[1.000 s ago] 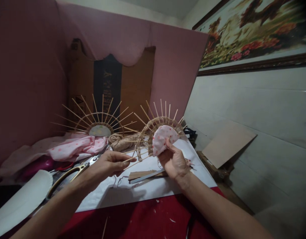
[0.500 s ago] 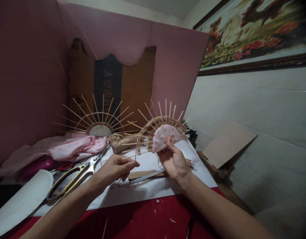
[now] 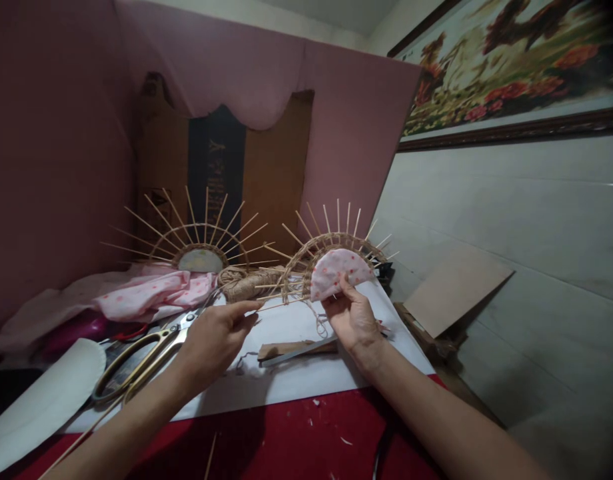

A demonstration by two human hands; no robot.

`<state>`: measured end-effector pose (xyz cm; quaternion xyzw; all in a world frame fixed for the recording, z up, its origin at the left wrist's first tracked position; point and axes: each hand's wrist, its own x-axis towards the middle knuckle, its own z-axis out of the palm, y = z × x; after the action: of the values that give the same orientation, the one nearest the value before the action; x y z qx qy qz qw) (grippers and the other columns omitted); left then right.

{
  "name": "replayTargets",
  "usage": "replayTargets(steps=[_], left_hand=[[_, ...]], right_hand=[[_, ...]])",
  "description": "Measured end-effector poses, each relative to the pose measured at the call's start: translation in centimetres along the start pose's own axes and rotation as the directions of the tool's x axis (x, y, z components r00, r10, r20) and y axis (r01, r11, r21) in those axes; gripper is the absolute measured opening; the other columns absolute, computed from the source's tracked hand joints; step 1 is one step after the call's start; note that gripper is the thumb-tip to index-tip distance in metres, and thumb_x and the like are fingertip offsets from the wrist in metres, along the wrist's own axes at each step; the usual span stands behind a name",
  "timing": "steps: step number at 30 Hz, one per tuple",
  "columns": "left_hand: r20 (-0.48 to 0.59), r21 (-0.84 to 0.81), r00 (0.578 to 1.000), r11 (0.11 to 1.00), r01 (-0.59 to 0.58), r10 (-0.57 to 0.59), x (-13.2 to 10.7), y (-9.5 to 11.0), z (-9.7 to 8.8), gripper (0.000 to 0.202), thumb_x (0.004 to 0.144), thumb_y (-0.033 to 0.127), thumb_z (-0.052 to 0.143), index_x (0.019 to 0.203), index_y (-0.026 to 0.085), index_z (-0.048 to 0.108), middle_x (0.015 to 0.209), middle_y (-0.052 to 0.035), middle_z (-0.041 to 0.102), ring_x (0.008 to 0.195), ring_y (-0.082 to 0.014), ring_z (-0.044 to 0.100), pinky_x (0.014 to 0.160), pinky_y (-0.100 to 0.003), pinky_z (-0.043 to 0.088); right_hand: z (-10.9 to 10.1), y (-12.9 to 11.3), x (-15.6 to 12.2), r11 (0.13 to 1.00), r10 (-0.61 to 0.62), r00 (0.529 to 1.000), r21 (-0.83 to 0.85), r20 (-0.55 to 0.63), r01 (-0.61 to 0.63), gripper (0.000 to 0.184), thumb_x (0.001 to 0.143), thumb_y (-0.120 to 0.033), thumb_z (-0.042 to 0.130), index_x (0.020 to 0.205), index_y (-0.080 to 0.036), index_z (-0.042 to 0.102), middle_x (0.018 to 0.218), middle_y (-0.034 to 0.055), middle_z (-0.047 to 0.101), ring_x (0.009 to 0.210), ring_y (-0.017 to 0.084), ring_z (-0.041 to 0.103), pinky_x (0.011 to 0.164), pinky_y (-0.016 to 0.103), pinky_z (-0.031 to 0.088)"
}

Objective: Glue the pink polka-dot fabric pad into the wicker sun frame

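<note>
My right hand (image 3: 354, 319) holds up a small woven piece (image 3: 336, 257): a padded disc of pink dotted cloth ringed with wound jute and thin wooden spokes that fan outward. Its fingers are closed on the lower edge of the cloth. My left hand (image 3: 216, 337) is closed in a pinch on one spoke or strand (image 3: 276, 303) that juts from the piece's left side. A loose tail of jute (image 3: 319, 323) dangles under the piece.
A second spoked disc (image 3: 199, 250) stands at the back beside a jute ball (image 3: 249, 281). Gold-handled scissors (image 3: 146, 353), pink cloth (image 3: 151, 293), a white paper sheet (image 3: 296, 373), a knife on cardboard (image 3: 291, 350) and a white plate (image 3: 41, 400) lie on the red table. A wall rises at right.
The woven piece has risen slightly and shifted right in my right hand. My left hand has slid left and up along the spoke, with its pinch kept.
</note>
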<state>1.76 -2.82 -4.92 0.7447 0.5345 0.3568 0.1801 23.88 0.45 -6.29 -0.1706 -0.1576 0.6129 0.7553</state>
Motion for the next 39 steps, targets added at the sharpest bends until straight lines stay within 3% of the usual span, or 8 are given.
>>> replayTargets(steps=[4,10,16,24,28,32,35,39], left_hand=[[-0.009,0.474,0.987,0.870,-0.136,0.159,-0.4,0.0,0.1,0.032,0.088,0.027,0.043,0.103,0.022,0.070,0.079,-0.0102,0.074,0.067,-0.0260,0.068,0.058,-0.034,0.041],[-0.048,0.678,0.889,0.669,-0.305,0.455,-0.9,0.1,0.0,0.026,0.085,0.018,0.045,0.092,0.018,0.070,0.067,-0.0067,0.072,0.056,-0.0227,0.066,0.047,-0.029,0.036],[-0.070,0.673,0.836,0.645,-0.363,0.545,-0.7,0.1,-0.6,0.023,0.083,0.016,0.047,0.085,0.017,0.070,0.062,-0.0053,0.071,0.052,-0.0202,0.064,0.046,-0.028,0.037],[-0.044,0.503,0.771,0.681,-0.532,0.635,-1.2,0.1,1.7,0.025,0.087,0.018,0.045,0.089,0.015,0.070,0.063,-0.0058,0.071,0.050,-0.0198,0.065,0.047,-0.029,0.044],[-0.076,0.297,0.853,0.828,-0.475,0.517,-1.2,0.2,1.7,0.025,0.087,0.023,0.048,0.092,0.017,0.072,0.073,-0.0067,0.074,0.060,-0.0194,0.067,0.055,-0.029,0.046],[0.014,-0.208,0.984,0.963,-0.173,0.180,-0.9,0.4,1.6,0.029,0.083,0.034,0.053,0.095,0.017,0.073,0.060,-0.0030,0.068,0.050,-0.0128,0.056,0.049,-0.024,0.041],[0.139,-0.453,0.990,0.888,0.075,-0.013,-0.3,0.6,1.4,0.031,0.075,0.040,0.060,0.086,0.014,0.073,0.050,0.0004,0.059,0.044,-0.0098,0.045,0.045,-0.022,0.035],[0.228,-0.445,0.961,0.861,0.247,-0.158,0.5,0.3,0.7,0.031,0.069,0.045,0.065,0.065,0.014,0.065,0.046,0.0035,0.051,0.043,-0.0074,0.035,0.043,-0.021,0.025]], right_hand=[[0.0,0.1,-0.2,1.000,-0.022,1.000,-0.014,-0.007,0.022,0.010,0.074,-0.012,0.067,0.079,-0.020,0.064,0.076,-0.0025,0.072,0.070,0.011,0.065,0.068,0.025,0.056],[0.2,0.0,-0.3,0.999,-0.036,0.999,-0.016,0.013,0.036,0.011,0.073,-0.012,0.069,0.080,-0.020,0.065,0.076,-0.0035,0.072,0.068,0.010,0.065,0.068,0.024,0.056],[0.4,-0.1,-0.4,0.998,-0.050,0.997,-0.044,0.060,0.053,0.012,0.072,-0.013,0.071,0.080,-0.019,0.065,0.075,-0.0035,0.072,0.069,0.010,0.065,0.070,0.024,0.055],[0.6,1.1,-1.7,0.997,-0.025,0.993,-0.074,0.116,0.034,0.019,0.069,-0.014,0.074,0.085,-0.021,0.066,0.082,-0.0028,0.072,0.079,0.010,0.065,0.079,0.024,0.053],[0.7,0.8,-1.7,0.997,-0.043,0.993,-0.058,0.109,0.050,0.016,0.069,-0.015,0.074,0.082,-0.020,0.065,0.082,-0.0026,0.072,0.076,0.010,0.065,0.076,0.024,0.054],[0.8,0.1,-1.0,1.000,-0.028,0.998,-0.008,0.050,0.029,0.012,0.071,-0.015,0.072,0.079,-0.020,0.065,0.077,-0.0030,0.072,0.071,0.010,0.065,0.071,0.025,0.055],[0.8,-0.2,-0.8,1.000,0.004,1.000,0.011,0.020,-0.004,0.008,0.074,-0.015,0.069,0.078,-0.020,0.064,0.074,-0.0024,0.072,0.070,0.011,0.065,0.069,0.026,0.056],[0.7,-0.3,-0.8,0.999,0.045,0.999,-0.004,0.030,-0.045,0.008,0.076,-0.016,0.066,0.083,-0.019,0.065,0.078,0.0005,0.073,0.071,0.013,0.066,0.067,0.026,0.056]])
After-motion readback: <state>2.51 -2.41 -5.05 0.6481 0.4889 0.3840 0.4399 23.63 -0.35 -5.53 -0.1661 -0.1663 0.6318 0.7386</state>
